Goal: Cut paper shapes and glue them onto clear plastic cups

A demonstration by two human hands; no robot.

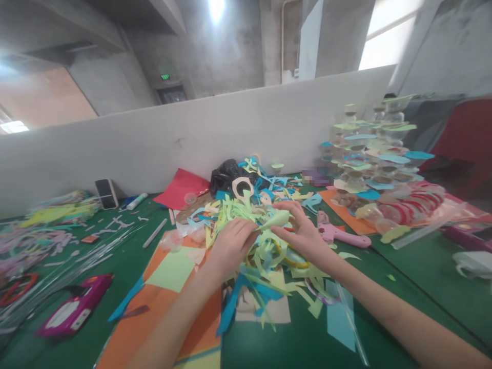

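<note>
Both my hands meet over a heap of cut paper scraps [253,205] on the green table [415,287]. My left hand [230,245] pinches one end of a pale yellow-green paper piece [275,220], fingers closed on it. My right hand [303,230] curls round the other end of the same piece, thumb and fingers pressed on it. Under the hands lie blue, yellow and green strips. A pink glue gun [340,234] rests just right of my right hand.
Orange and green paper sheets [172,279] lie front left, a magenta glue gun [73,310] further left. A stack of clear cups with paper discs [369,159] stands right. A black bag [226,174], red paper [180,187] and a phone [106,193] sit by the white partition.
</note>
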